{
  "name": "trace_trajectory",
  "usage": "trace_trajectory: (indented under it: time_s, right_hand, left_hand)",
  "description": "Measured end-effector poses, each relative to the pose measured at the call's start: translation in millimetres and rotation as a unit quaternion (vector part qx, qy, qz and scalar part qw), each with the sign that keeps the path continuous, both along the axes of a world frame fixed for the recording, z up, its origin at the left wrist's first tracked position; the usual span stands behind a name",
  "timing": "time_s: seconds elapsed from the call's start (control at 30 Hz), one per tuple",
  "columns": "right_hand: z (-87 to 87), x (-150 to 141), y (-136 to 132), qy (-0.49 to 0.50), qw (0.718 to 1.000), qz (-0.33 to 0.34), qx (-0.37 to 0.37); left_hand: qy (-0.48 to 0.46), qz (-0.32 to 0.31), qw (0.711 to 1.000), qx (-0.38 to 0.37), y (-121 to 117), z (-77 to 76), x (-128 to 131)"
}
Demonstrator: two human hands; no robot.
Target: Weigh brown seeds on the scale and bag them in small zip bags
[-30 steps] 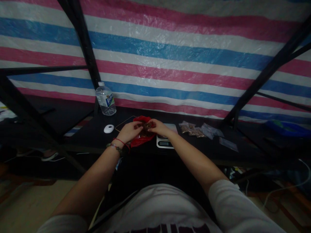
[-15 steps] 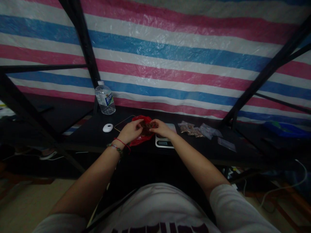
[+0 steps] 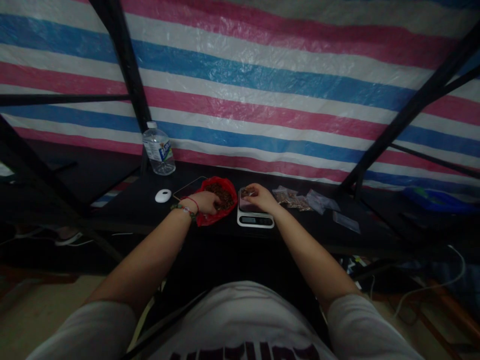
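A red plastic bag (image 3: 230,185) lies wide open on the dark table, full of small brown pieces (image 3: 224,195). My left hand (image 3: 207,202) reaches over its near left side, fingers curled down at the pieces; what they pinch, if anything, is hidden. To the right stands a white kitchen scale (image 3: 244,225) with a small display. Over its plate, my right hand (image 3: 261,198) is closed on what looks like a small clear bag of brown pieces (image 3: 246,192). Whether this bag rests on the plate I cannot tell.
Right of the scale lie several small filled bags (image 3: 292,199) and flat clear bags (image 3: 321,201), one apart (image 3: 346,222). A white rounded device (image 3: 163,195) and a large clear bottle (image 3: 159,150) stand left. Dark frame posts and a striped sheet (image 3: 240,90) close off the back.
My right hand has moved right, from over the red bag to above the scale, carrying the small bag. My left hand has shifted slightly down and left, uncovering the brown pieces.
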State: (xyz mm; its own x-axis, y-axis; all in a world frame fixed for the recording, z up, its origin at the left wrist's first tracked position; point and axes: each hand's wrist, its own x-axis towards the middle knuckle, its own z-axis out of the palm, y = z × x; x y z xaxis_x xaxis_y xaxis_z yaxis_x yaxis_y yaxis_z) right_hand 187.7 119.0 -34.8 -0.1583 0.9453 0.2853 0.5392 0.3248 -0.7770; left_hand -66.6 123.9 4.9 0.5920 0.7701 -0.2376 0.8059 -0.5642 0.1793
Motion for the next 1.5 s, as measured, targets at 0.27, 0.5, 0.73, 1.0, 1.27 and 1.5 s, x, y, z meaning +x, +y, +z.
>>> trace_trajectory:
  time_s: [0.27,0.5,0.73,1.0,1.27,1.5]
  right_hand:
    - [-14.1,17.4,0.1,0.024,1.0,-0.008,-0.001]
    - [-4.2,-4.7,-14.4,-0.03,0.999,-0.018,-0.001]
    - [-2.5,-32.5,-11.9,-0.05,0.999,0.013,0.009]
    - [3.3,-47.0,-12.7,-0.033,0.999,0.0,-0.005]
    - [5.1,-52.7,-11.9,-0.021,1.0,0.01,-0.021]
    - [9.1,-59.0,-13.4,-0.025,1.0,0.004,-0.012]
  left_hand:
    - [0.027,-0.003,0.999,0.041,6.2,-3.7,15.3]
    - [-0.058,-0.005,0.998,0.036,14.4,2.0,13.5]
    - [-0.184,-0.046,0.976,0.103,0.3,35.2,27.0]
    - [-0.149,-0.065,0.982,0.093,0.3,39.9,37.4]
    - [-0.151,-0.061,0.983,0.091,2.8,40.6,26.5]
    - [-0.151,-0.057,0.981,0.104,2.3,44.1,19.7]
